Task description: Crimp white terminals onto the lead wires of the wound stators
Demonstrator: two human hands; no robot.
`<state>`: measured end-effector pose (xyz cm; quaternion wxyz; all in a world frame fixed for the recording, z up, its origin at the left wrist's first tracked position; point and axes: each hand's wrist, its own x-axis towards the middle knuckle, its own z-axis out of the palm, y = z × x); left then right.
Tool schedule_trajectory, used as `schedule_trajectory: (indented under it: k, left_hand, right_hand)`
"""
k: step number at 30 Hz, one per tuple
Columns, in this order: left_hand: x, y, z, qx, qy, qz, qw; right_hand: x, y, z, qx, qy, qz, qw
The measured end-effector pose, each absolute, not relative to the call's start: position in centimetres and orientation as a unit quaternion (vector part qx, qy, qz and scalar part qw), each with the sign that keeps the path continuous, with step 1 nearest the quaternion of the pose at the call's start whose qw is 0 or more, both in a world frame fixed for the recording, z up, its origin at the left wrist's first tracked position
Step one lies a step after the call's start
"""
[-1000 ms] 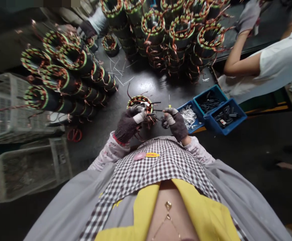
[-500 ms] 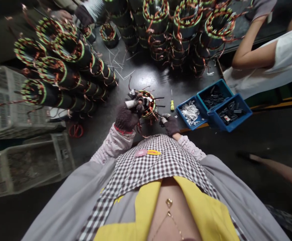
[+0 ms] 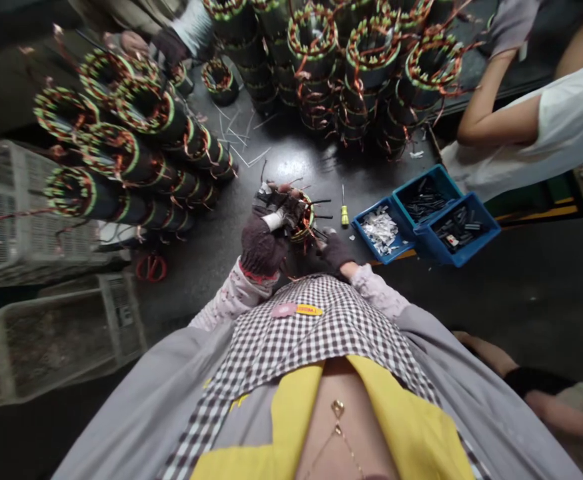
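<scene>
A: Left hand point(image 3: 264, 245), dark-gloved, fingers curled over the top of the wound stator point(image 3: 299, 217), gripping the winding end and its loose leads.

B: And the right hand point(image 3: 335, 252)?

A: Low against the stator's near side; fingers tucked under, impossible to tell whether closed or just resting.

B: Location?

A: On the dark bench point(image 3: 291, 160), just in front of the checked apron, left of the yellow screwdriver point(image 3: 344, 213) and the blue bins point(image 3: 424, 213).

B: Handling?

A: Probably heavy for its size, with a rigid steel core. Copper wire and thin leads likely delicate, easily bent or nicked. Better held by the outer steel wall than by the coils.

B: Orientation?

A: Bore axis tilted, open end facing up and slightly right; leads sticking out rightward.
</scene>
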<state>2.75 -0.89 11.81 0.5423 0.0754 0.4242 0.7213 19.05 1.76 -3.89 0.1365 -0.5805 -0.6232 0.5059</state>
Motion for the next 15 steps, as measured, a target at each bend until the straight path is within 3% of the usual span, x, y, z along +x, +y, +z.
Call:
schedule_trajectory:
  k: [3,5,9,13,15]
  left_hand:
    - [3.6,-1.2,12.9,0.115,0.423,0.74,0.51]
    - [4.9,-1.2,13.2,0.146,0.414,0.748,0.498]
    - [7.0,-1.2,13.5,0.19,0.401,0.749,0.492]
    - [3.2,-0.6,13.1,0.251,0.433,0.702,0.506]
    - [-0.3,0.2,11.7,0.283,0.494,0.716,0.404]
  right_hand:
    - [21.3,1.3,0.6,-0.616,-0.505,0.537,0.278]
    - [21.1,0.7,4.5,-0.525,-0.496,0.585,0.369]
    - [18.3,0.5,10.4,-0.361,-0.566,0.637,0.378]
    - [19.0,1.6,9.1,-0.417,-0.501,0.64,0.407]
    - [20.6,1.5,5.7,-0.489,-0.438,0.635,0.408]
